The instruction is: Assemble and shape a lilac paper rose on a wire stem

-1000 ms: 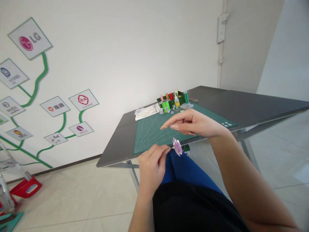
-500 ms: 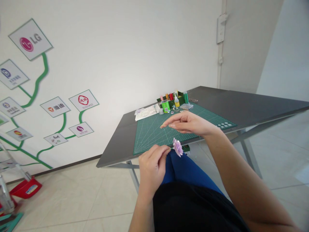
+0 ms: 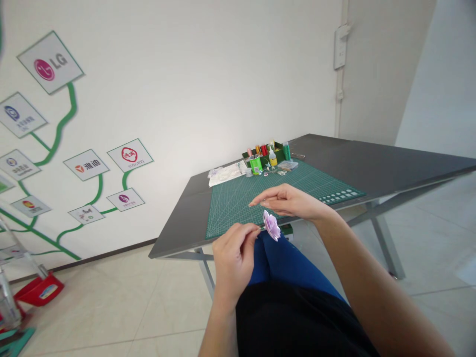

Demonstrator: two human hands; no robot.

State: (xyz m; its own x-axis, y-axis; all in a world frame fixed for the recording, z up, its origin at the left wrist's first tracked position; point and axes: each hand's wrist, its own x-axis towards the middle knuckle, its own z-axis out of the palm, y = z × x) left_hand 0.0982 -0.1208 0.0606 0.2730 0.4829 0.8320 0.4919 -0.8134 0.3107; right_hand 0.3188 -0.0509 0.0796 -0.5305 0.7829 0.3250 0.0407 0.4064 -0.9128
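My left hand (image 3: 235, 253) is closed in a pinch on the thin stem of a light purple artificial flower (image 3: 271, 226). The bloom sticks out to the right of the fingertips, tilted sideways, above my lap at the table's front edge. Just above the flower, my right hand (image 3: 284, 201) hovers palm down with its fingers stretched to the left. Nothing shows in it, and it looks apart from the petals. Beneath both hands and beyond them lies a green cutting mat (image 3: 230, 208).
On the dark table (image 3: 178, 218), the back of the mat holds a green can (image 3: 256, 165), a yellow glue bottle (image 3: 272, 157), white scissors (image 3: 282, 173) and a dark green box (image 3: 279, 148) with thread spools. White sheets (image 3: 226, 174) lie left of these. A red dustpan (image 3: 40, 289) stands on the floor.
My right hand has come down closer to the flower. The flower has shifted slightly left and up in my left hand, which has barely moved.
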